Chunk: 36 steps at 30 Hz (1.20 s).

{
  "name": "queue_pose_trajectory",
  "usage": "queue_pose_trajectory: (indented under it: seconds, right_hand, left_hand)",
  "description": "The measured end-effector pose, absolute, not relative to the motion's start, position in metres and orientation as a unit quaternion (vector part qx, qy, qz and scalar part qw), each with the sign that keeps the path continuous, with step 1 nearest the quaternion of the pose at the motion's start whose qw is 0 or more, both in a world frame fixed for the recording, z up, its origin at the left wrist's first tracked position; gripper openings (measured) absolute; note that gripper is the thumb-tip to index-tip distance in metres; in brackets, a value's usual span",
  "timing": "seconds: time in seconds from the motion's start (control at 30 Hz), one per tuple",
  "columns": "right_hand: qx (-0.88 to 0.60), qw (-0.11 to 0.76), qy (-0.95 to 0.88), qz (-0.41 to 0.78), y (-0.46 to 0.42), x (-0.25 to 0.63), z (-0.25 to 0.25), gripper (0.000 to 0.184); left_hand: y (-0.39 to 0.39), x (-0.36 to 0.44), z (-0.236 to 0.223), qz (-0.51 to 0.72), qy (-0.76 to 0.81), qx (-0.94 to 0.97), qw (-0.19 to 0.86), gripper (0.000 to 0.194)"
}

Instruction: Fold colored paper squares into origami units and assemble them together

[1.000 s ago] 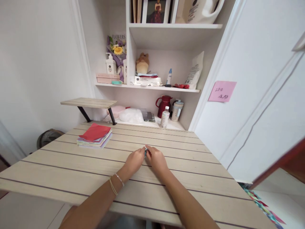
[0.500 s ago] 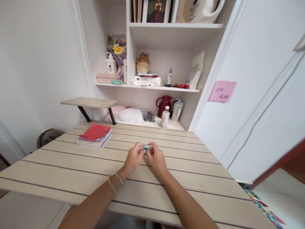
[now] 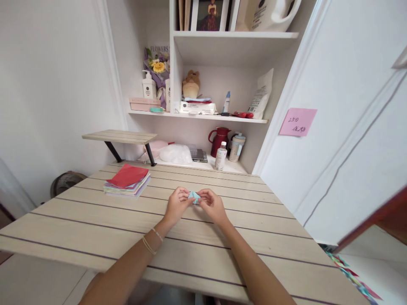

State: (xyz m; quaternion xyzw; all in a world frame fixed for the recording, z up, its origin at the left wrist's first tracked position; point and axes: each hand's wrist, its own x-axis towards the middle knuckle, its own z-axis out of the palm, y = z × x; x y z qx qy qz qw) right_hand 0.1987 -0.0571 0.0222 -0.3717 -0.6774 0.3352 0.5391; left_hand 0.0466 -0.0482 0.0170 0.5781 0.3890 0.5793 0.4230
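A small piece of folded light-blue paper (image 3: 194,196) is held between my two hands above the middle of the slatted table (image 3: 178,258). My left hand (image 3: 177,204) pinches its left side, the thumb reaching across the lower front. On the other side, my right hand (image 3: 213,204) grips the right edge between thumb and fingers. The paper has a pointed top and creased faces; its back is hidden. To the left lies a stack of coloured paper sheets (image 3: 127,181), a red one on top.
A small raised wooden stand (image 3: 121,136) stands at the back left. Behind the table edge are a white bottle (image 3: 220,156), a dark red jug (image 3: 219,140) and a plastic bag (image 3: 176,153). A fan (image 3: 65,182) sits beyond the left edge. Paper strips (image 3: 352,277) lie at lower right.
My hands have spread slightly apart. The blue paper, earlier seen more edge-on between the fingertips, now shows more of its creased face.
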Motion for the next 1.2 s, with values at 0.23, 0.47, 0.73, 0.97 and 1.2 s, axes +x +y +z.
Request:
queue_pose_trajectory:
  seconds: [0.23, 0.47, 0.73, 0.97, 1.2]
  right_hand:
    - [-0.424, 0.457, -0.764, 0.165, -0.054, 0.211, 0.023, 0.015]
    - [-0.468, 0.416, -0.776, 0.072, -0.061, 0.208, 0.028, 0.012]
    - [-0.494, 0.393, -0.774, 0.047, -0.065, 0.207, 0.033, 0.008]
    - [-0.48, 0.403, -0.773, 0.098, -0.059, 0.207, 0.025, 0.014]
    - [-0.462, 0.405, -0.783, 0.098, -0.056, 0.208, 0.023, 0.013]
  left_hand:
    - [-0.053, 0.044, 0.021, 0.505, 0.394, 0.685, 0.349, 0.018]
    - [-0.055, 0.042, 0.024, 0.497, 0.394, 0.712, 0.302, 0.017]
    - [-0.052, 0.043, 0.021, 0.509, 0.392, 0.703, 0.306, 0.018]
    - [-0.051, 0.041, 0.022, 0.508, 0.396, 0.707, 0.294, 0.02]
    - [-0.052, 0.041, 0.021, 0.502, 0.401, 0.706, 0.298, 0.022]
